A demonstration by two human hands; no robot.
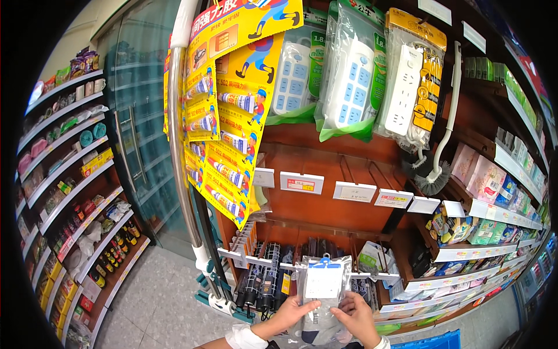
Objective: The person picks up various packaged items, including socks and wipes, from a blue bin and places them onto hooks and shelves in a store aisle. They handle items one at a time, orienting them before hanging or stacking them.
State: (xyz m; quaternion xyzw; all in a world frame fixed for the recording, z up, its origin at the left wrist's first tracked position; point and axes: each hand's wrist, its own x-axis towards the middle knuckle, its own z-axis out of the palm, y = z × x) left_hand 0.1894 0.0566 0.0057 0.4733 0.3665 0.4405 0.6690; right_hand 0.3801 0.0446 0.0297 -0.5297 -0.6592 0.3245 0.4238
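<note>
Both hands hold a clear plastic packet of grey socks [321, 316] with a white card and a blue hanger at its top. My left hand [288, 315] grips the packet's left side, thumb on the front. On the right side, my right hand [358, 316] pinches the plastic, its thumb also in front. The packet is held upright before the lower shelf, where folded umbrellas [267, 275] lie behind and to the left of it. Above are hooks with white price tags [301, 183]. Dark toes of the socks show at the packet's bottom.
Hanging power strips [355, 83], yellow glue cards [235, 131] and a toilet brush [436, 174] are above. A metal pole [181, 131] stands at left. Stocked shelves flank both sides. A blue crate [436, 341] is at the bottom right.
</note>
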